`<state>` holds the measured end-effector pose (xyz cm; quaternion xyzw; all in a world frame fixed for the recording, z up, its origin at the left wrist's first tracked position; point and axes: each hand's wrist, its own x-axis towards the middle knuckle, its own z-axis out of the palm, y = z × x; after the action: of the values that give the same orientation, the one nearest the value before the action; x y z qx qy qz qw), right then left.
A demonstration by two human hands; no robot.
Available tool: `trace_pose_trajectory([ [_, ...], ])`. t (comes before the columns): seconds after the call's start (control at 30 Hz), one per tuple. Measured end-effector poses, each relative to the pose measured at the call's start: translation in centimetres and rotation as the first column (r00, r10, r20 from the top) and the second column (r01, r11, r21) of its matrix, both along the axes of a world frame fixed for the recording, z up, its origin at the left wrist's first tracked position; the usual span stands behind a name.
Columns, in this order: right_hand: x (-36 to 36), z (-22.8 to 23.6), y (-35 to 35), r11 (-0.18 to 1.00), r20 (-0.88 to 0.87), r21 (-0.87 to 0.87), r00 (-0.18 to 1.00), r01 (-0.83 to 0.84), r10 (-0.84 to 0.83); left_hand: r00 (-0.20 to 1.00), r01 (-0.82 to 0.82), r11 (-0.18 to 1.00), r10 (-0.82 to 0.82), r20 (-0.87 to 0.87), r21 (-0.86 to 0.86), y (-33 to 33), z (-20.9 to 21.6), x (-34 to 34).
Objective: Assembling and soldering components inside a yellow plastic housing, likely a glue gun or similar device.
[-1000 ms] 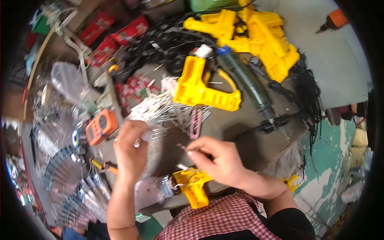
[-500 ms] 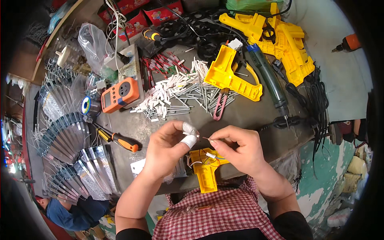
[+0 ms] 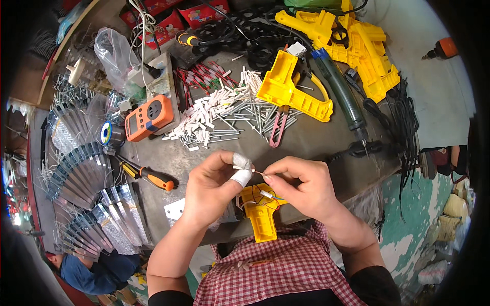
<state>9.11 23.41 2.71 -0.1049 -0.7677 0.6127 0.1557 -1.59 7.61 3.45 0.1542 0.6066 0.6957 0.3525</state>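
My left hand (image 3: 210, 184), with white coverings on its thumb and index fingertip, pinches a small white piece (image 3: 239, 168) that looks like a sleeve. Close to its right, my right hand (image 3: 305, 184) pinches a thin wire (image 3: 260, 173) between thumb and forefinger. The wire's tip points at the left fingertips; whether it enters the piece is too small to tell. Below both hands, a yellow plastic casing half (image 3: 264, 224) lies at the near table edge. Red and blue wires and a white connector (image 3: 266, 194) sit inside it, partly hidden by my right hand.
Beyond my hands lie a pile of white sleeves and metal rods (image 3: 214, 115), another yellow casing half (image 3: 293, 92) and a green electric screwdriver (image 3: 339, 92). To the left are an orange meter (image 3: 149, 120), a screwdriver (image 3: 157, 179), a solder spool (image 3: 109, 133) and fanned metal strips (image 3: 81, 176).
A small white piece now shows at the left fingertips, and the right hand's wire has come closer to it. The whole view has shifted slightly.
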Motion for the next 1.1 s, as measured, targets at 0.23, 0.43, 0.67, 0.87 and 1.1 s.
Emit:
trace_pose_trajectory([
  [0.23,0.1,0.2,-0.1,1.000,0.016,-0.018,1.000,-0.002,0.003,0.998,0.066,0.997,-0.066,0.000,0.045,-0.5,-0.2,-0.2],
  [0.43,0.0,0.2,-0.2,1.000,0.013,0.016,1.000,-0.001,0.001,1.000,0.007,1.000,-0.007,-0.014,-0.004,-0.2,0.0,0.1],
  [0.67,0.1,0.3,0.1,0.995,0.031,0.089,0.999,-0.038,0.035,0.987,0.035,0.997,-0.045,-0.156,-0.064,-0.3,0.0,0.4],
  [0.87,0.0,0.1,0.9,0.988,0.045,0.090,0.991,-0.129,0.125,0.863,0.126,0.967,-0.217,-0.457,-0.222,-0.3,0.1,0.1],
  [1.1,0.0,0.7,2.7,0.943,0.089,0.113,0.949,-0.312,0.303,0.642,0.148,0.934,-0.342,-0.686,-0.326,1.4,1.0,-0.6],
])
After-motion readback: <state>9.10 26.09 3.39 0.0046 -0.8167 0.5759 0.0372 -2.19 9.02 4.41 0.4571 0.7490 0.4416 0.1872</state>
